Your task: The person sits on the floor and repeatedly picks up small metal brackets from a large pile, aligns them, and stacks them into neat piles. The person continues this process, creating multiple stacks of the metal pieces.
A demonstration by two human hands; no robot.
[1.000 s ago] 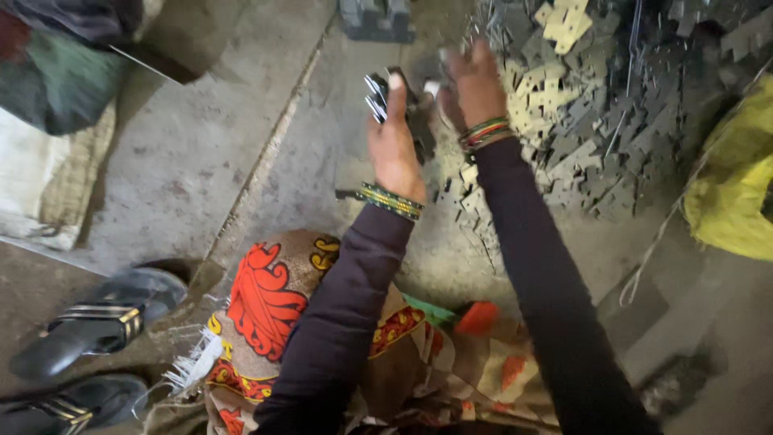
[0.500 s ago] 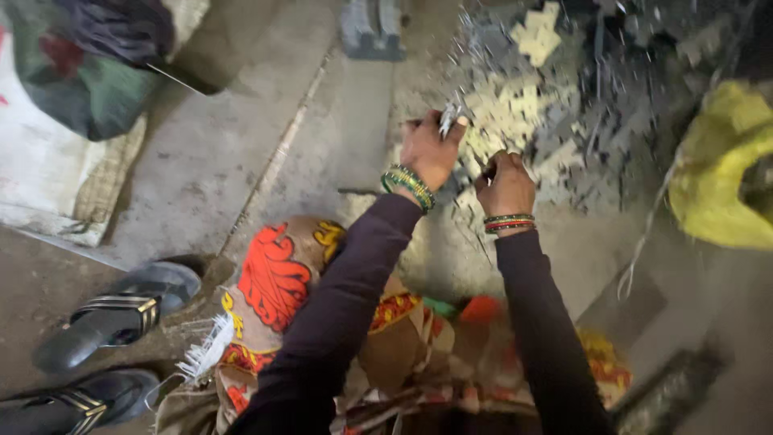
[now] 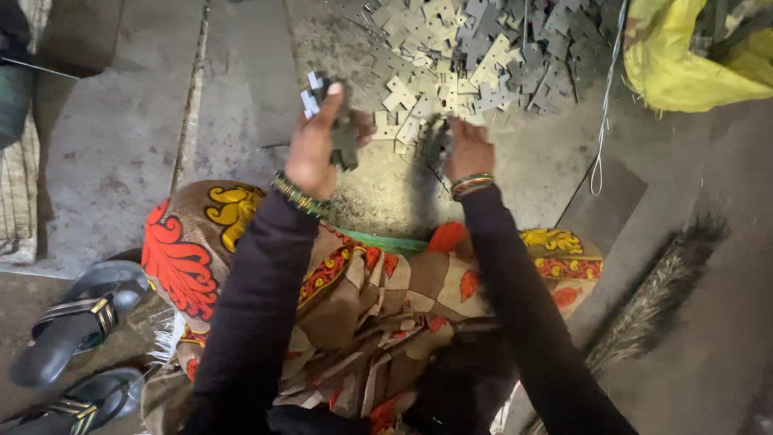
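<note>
My left hand (image 3: pixel 318 141) is raised over the concrete floor and grips a stack of flat metal plates (image 3: pixel 326 101) that stick out above the fingers. My right hand (image 3: pixel 467 149) is lower, at the near edge of a pile of flat notched metal plates (image 3: pixel 475 56), with its fingers closed on a dark clump of plates (image 3: pixel 435 141). Both wrists wear coloured bangles. My lap is covered by a patterned red, yellow and brown cloth (image 3: pixel 354 282).
A yellow sack (image 3: pixel 692 56) lies at the top right, with a thin wire (image 3: pixel 600 153) hanging beside it. A straw broom (image 3: pixel 652 298) lies at the right. Two dark sandals (image 3: pixel 76 322) sit at the lower left. A woven mat edge (image 3: pixel 16 193) borders the left.
Both hands have come down from the pile toward my lap. The left hand still holds its stack of plates; the right hand has dropped to the pile's near edge.
</note>
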